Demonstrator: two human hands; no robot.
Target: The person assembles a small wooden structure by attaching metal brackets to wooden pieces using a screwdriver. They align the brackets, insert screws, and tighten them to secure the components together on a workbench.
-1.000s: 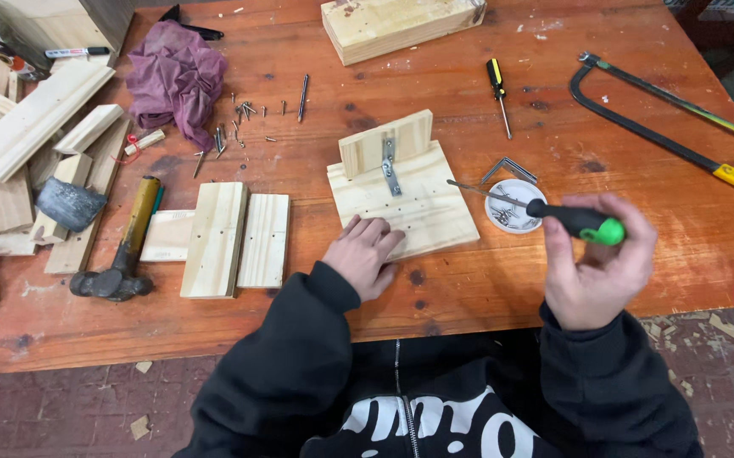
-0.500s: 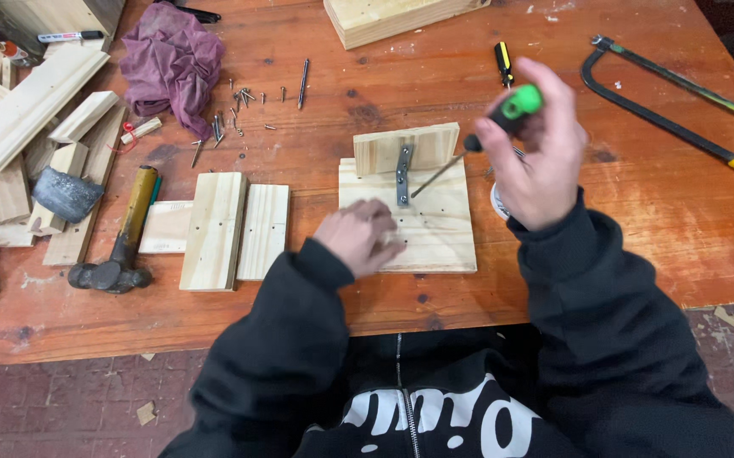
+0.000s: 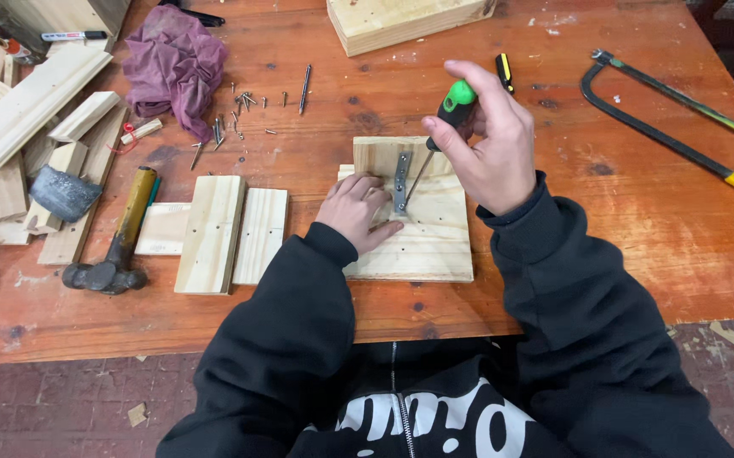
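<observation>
Right hand [image 3: 490, 144] was closed round the light, stiff screwdriver [image 3: 443, 127] at its grippy green handle; left hand [image 3: 358, 208], fingers curled, pinned the board [image 3: 435, 246]

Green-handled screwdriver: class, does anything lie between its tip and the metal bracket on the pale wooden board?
Nothing visible does. The right hand holds the green-handled screwdriver with its tip at the metal bracket. The left hand rests on the pale wooden board just left of the bracket, beside it.
</observation>
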